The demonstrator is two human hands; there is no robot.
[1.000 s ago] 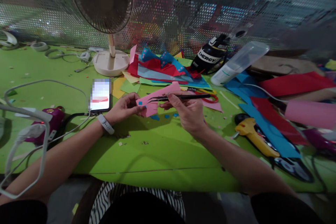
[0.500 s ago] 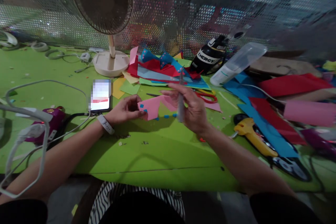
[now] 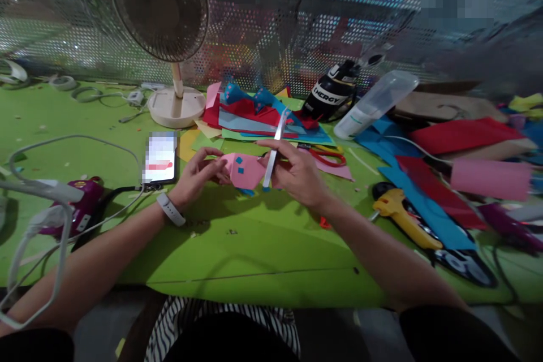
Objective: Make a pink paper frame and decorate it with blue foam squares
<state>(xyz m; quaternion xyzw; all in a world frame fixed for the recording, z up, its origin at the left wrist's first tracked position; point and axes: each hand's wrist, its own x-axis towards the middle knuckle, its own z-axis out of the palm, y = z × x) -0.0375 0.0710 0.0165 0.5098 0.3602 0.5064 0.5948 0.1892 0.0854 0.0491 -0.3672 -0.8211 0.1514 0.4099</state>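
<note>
My left hand (image 3: 201, 175) is closed, pinching the left edge of a pink paper piece (image 3: 252, 175) between thumb and fingers. Small blue squares (image 3: 240, 170) lie on the paper's face. On the other side, my right hand (image 3: 299, 175) is closed round silver tweezers (image 3: 275, 150), whose narrow end points up and away from me. Its fingertips are close to the paper's right edge; whether they touch it is hidden. Small blue bits (image 3: 246, 192) show just below the paper's lower edge.
Behind my hands lies a pile of coloured paper (image 3: 254, 116). A fan (image 3: 176, 107) and a phone (image 3: 160, 158) stand and lie on the left. Red-handled scissors (image 3: 326, 156), a black bottle (image 3: 331, 90), a clear bottle (image 3: 377, 104) and a yellow glue gun (image 3: 403, 218) are rightward.
The pink paper has turned to face me more, with its blue squares higher up. My right hand has moved left with the tweezers, bringing them against or near the paper's right side.
</note>
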